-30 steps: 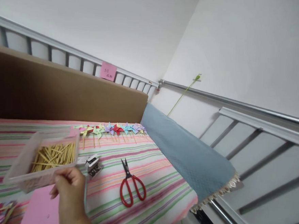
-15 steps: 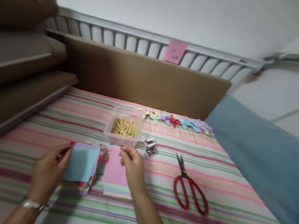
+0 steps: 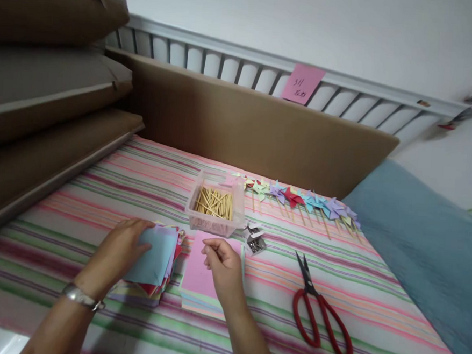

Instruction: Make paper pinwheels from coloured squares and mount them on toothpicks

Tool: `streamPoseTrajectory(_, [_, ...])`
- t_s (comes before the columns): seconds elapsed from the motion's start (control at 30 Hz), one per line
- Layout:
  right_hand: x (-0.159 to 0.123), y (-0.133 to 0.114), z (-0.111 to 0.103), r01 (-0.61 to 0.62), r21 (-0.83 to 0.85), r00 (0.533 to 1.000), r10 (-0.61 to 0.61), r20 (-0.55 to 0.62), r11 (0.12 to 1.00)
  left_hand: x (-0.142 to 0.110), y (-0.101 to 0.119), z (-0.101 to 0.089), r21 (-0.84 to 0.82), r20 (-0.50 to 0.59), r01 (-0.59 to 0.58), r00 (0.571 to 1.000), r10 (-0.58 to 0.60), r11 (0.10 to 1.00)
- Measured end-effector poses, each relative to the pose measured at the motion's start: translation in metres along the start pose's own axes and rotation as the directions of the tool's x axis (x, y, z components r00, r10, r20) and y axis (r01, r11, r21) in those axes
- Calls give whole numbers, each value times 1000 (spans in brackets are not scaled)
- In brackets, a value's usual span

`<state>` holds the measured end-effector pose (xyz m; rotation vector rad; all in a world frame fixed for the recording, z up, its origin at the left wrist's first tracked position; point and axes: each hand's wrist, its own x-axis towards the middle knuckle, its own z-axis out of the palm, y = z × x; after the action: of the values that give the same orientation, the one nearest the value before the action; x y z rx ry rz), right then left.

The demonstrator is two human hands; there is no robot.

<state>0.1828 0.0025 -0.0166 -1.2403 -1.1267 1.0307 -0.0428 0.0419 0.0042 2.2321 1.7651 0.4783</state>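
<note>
My left hand point(image 3: 128, 245) rests on the left pile of coloured paper, its fingers at the top edge of a light blue paper square point(image 3: 155, 257) and its thumb apart on the sheet's left side. Red, purple and yellow sheets poke out unevenly beneath. Over the neat stack of paper squares with a pink sheet point(image 3: 197, 268) on top, my right hand point(image 3: 224, 262) is closed, thumb and curled fingers close together. Whatever may be between those fingertips is too small to make out.
Behind the stacks stands a clear plastic box point(image 3: 214, 226) of short wooden sticks. Beside it is a small open box of metal pins point(image 3: 255, 243). Red-handled scissors point(image 3: 312, 295) lie at right. Several paper pinwheels point(image 3: 293, 197) line the back, before a cardboard panel point(image 3: 243, 123).
My left hand has shifted from pinching the blue sheet's left edge to lying on its upper left. My right hand stays over the pink sheet. The whole view has swung and sharpened.
</note>
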Motion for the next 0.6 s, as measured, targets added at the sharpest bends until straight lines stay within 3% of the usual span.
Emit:
streamPoseTrajectory(0.07, [-2,3,4,6,-38,999,-5,33,999,1,2,5,47,47,-33,998,31,998])
streamPoseTrajectory(0.17, [-8,8,9,35,-95,996,-27,87,995,0,5,13,109,89,19,996,-28,994])
streamPoseTrajectory(0.37, [-11,14,9,125,-236,982,-86,167,964,-1,2,23,163,103,87,989,-104,983])
streamPoseTrajectory(0.6, [-7,15,6,124,-258,983,-84,162,958,2,1,24,174,80,139,985,-154,975])
